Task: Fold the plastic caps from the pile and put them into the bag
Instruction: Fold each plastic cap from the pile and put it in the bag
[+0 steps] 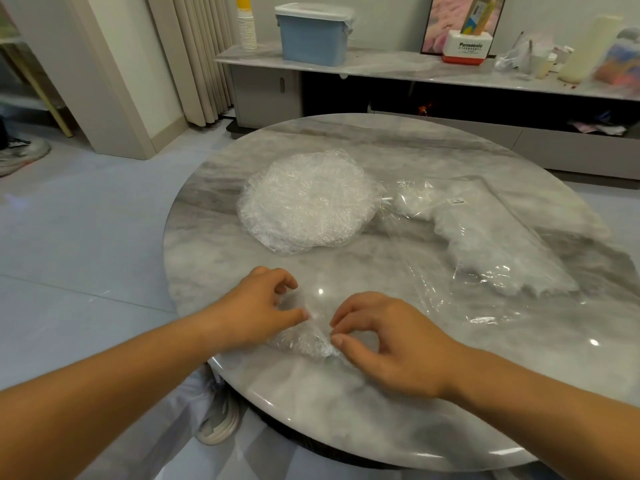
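Pinching a crumpled clear plastic cap (pixel 306 342) between thumb and forefinger, the right hand (pixel 381 341) holds it at the near edge of the round marble desk (pixel 346 403). The left hand (pixel 261 306) lays its straight thumb on the same cap, its fingers (pixel 289 282) curled above the film; whether they grip it cannot be told. Farther back on the desk lies the pile of caps (pixel 306 202) — a rounded, frothy heap of clear film. Just beside it on the right lies the bag (pixel 502 233), flat and transparent, with white folded caps inside and a small white label (pixel 457 201) whose print is too small to read. On the sideboard (pixel 398 69) behind, a white and red box (pixel 465 48) reads "Panasonic" — near it stand a blue lidded bin (pixel 313 36) and a stack of paper cups (pixel 246 29).
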A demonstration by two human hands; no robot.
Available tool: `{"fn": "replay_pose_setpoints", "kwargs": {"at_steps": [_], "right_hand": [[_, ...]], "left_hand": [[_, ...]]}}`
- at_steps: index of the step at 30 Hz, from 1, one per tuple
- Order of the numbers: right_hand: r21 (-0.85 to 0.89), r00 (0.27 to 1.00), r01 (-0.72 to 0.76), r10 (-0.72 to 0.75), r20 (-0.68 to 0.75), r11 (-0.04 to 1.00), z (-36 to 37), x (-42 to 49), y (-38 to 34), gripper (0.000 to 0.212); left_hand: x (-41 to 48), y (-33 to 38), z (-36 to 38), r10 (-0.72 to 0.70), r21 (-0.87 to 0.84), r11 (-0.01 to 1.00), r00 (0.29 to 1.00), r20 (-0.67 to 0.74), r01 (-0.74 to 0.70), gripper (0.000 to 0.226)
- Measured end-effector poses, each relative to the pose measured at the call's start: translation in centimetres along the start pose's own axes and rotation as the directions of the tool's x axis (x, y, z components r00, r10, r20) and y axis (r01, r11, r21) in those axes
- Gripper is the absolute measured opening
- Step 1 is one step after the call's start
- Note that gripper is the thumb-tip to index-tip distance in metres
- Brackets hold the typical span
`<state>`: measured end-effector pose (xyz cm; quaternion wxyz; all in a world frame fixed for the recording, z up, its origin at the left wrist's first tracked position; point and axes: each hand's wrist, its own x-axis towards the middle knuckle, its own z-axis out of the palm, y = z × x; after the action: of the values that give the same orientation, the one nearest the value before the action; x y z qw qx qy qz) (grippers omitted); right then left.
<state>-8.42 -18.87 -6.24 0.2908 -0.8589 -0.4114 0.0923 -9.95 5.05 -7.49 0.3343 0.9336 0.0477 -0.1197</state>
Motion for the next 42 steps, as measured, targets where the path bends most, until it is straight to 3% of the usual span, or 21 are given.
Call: {"fn": "replay_pose_setpoints", "kwargs": {"at_steps": [5,7,9,11,16,24,29,35,38,42], "right_hand": [[-0.144,0.989,0.099,-0.082,0.119,0.985,1.1,-1.6,-0.1,0.035],[-0.182,0.982,0.126,-0.097,0.163,0.975,1.3,-1.9,-0.1,0.035],[-0.221,0.974,0.152,-0.109,0.197,0.963,1.5,-2.3,-0.1,0.035],[-0.242,0.972,0.154,-0.103,0.209,0.958,1.5,-2.7,-0.2,0.038],[-0.267,0.973,0.151,-0.096,0.209,0.952,1.8,-3.5,-0.1,0.050],[-0.316,0.986,0.143,-0.109,0.124,0.938,1.8,-4.3,-0.3,0.049],[-0.233,0.997,0.070,-0.079,-0.027,0.970,1.8,-3.5,-0.9,0.044],[-0.361,0.994,0.112,-0.101,0.049,0.926,2.8,-2.9,-1.1,0.035],[-0.390,0.992,0.099,-0.058,0.115,0.916,3.2,-3.0,-0.9,0.041],[-0.337,0.988,0.071,-0.020,0.152,0.939,3.0,-3.3,-0.7,0.045]], "left_hand": [[-0.8,0.7,-1.7,-0.069,-0.127,0.988,0.986,0.155,0.089,0.014],[-1.1,1.7,-1.7,-0.097,-0.135,0.983,0.981,0.166,0.120,0.025],[-1.4,2.4,-1.2,-0.108,0.065,0.993,0.980,0.166,0.099,0.050],[-1.7,2.8,-0.5,-0.118,0.266,0.961,0.984,0.135,0.079,0.058],[-1.3,2.0,0.1,-0.123,0.387,0.917,0.992,0.037,0.099,0.049],[-1.1,0.6,0.1,-0.037,0.241,0.970,0.999,-0.009,0.038,0.050],[-1.6,0.8,0.4,-0.098,-0.124,0.987,0.994,0.038,0.102,0.039],[-1.7,1.7,1.8,-0.117,-0.409,0.902,0.990,0.076,0.138,0.033],[-1.7,1.7,1.8,-0.125,-0.431,0.891,0.990,0.072,0.144,0.032],[-1.7,1.8,1.2,-0.149,-0.336,0.926,0.984,0.102,0.175,0.038]]}}
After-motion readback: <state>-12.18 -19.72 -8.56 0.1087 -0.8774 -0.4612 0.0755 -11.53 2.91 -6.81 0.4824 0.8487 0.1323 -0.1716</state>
